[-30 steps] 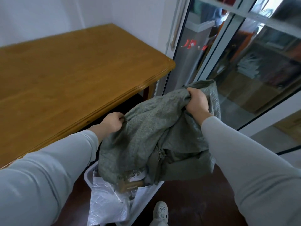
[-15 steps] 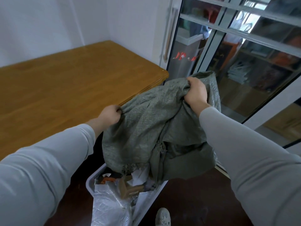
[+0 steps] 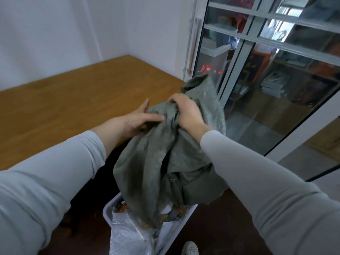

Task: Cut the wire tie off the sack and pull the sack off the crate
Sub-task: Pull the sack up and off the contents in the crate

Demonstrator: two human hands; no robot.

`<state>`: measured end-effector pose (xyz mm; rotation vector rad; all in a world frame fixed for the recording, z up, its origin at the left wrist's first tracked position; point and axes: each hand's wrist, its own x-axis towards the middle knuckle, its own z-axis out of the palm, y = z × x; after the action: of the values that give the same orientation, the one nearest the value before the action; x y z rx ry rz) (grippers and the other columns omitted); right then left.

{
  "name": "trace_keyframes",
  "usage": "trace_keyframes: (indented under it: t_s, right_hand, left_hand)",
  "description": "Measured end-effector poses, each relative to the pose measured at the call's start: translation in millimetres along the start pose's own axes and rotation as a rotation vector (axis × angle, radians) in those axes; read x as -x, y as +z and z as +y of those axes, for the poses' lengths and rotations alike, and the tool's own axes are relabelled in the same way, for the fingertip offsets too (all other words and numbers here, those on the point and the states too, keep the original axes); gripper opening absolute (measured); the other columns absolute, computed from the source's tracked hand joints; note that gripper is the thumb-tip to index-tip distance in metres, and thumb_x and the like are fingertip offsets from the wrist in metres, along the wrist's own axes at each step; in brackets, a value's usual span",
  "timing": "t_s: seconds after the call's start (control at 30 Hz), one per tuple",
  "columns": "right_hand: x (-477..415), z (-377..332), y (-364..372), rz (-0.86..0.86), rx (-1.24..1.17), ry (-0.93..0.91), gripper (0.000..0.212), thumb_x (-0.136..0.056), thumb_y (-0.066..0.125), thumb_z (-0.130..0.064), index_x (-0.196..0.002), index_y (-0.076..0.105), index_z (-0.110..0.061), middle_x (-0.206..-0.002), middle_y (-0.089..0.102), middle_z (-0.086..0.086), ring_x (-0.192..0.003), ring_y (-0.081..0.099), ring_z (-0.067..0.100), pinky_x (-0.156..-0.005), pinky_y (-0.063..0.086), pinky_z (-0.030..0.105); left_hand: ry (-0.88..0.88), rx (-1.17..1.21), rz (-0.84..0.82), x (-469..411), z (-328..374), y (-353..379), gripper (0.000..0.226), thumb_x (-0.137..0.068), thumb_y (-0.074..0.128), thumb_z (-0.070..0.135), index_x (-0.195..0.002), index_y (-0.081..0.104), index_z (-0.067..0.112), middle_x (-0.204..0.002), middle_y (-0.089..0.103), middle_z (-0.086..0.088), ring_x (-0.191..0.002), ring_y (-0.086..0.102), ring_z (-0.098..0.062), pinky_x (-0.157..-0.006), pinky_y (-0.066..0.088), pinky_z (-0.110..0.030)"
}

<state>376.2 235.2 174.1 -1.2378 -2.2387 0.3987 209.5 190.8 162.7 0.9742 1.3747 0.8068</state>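
A grey-green woven sack point(image 3: 158, 162) hangs bunched in the air above a white plastic crate point(image 3: 108, 210) on the floor. My right hand point(image 3: 185, 111) is clenched on the sack's gathered top. My left hand point(image 3: 141, 118) lies against the sack's upper left side with fingers stretched out, thumb up, not clenched. The sack's lower edge dangles into the crate's opening. The crate holds crumpled clear plastic point(image 3: 128, 234) and small packets. No wire tie or cutting tool is visible.
A wooden table point(image 3: 73, 100) stands at left, its corner close behind the sack. A glass sliding door with a grey frame point(image 3: 237, 57) runs along the right. My shoe point(image 3: 190, 248) shows by the crate on the dark floor.
The sack has risen and moved toward the table corner. My left hand released its clenched hold and now rests flat-fingered on the sack. More of the crate's contents show.
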Motion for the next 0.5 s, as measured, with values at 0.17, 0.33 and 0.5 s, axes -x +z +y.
trace_keyframes:
  t_s: [0.17, 0.33, 0.5]
  right_hand:
    - [7.1, 9.7, 4.3, -0.593, -0.267, 0.109, 0.062, -0.077, 0.064, 0.005, -0.133, 0.045, -0.011, -0.131, 0.05, 0.006, -0.122, 0.047, 0.019, -0.1, 0.042, 0.031]
    - [12.5, 62.4, -18.4, 0.024, -0.474, 0.63, 0.043, -0.083, 0.06, -0.013, -0.125, 0.056, -0.012, -0.121, 0.059, 0.007, -0.118, 0.054, 0.027, -0.091, 0.048, 0.029]
    - [46.3, 70.7, 12.3, -0.218, -0.762, 1.229, 0.093, -0.073, 0.057, -0.071, -0.137, 0.041, -0.006, -0.137, 0.047, 0.011, -0.128, 0.044, 0.033, -0.106, 0.037, 0.045]
  left_hand:
    - [0.073, -0.287, 0.231, 0.1, -20.3, 16.8, 0.017, -0.075, 0.074, 0.003, -0.087, 0.066, 0.012, -0.086, 0.067, -0.003, -0.089, 0.064, -0.024, -0.077, 0.051, -0.033]
    - [0.052, -0.135, 0.335, 2.8, -29.4, -2.1, 0.022, -0.085, 0.058, -0.008, -0.076, 0.061, 0.012, -0.079, 0.062, -0.006, -0.076, 0.06, -0.024, -0.08, 0.048, -0.037]
    - [0.054, -0.102, 0.327, 9.3, -25.5, -8.6, 0.027, -0.086, 0.052, -0.014, -0.073, 0.063, 0.008, -0.074, 0.064, -0.008, -0.07, 0.059, -0.02, -0.057, 0.055, -0.026]
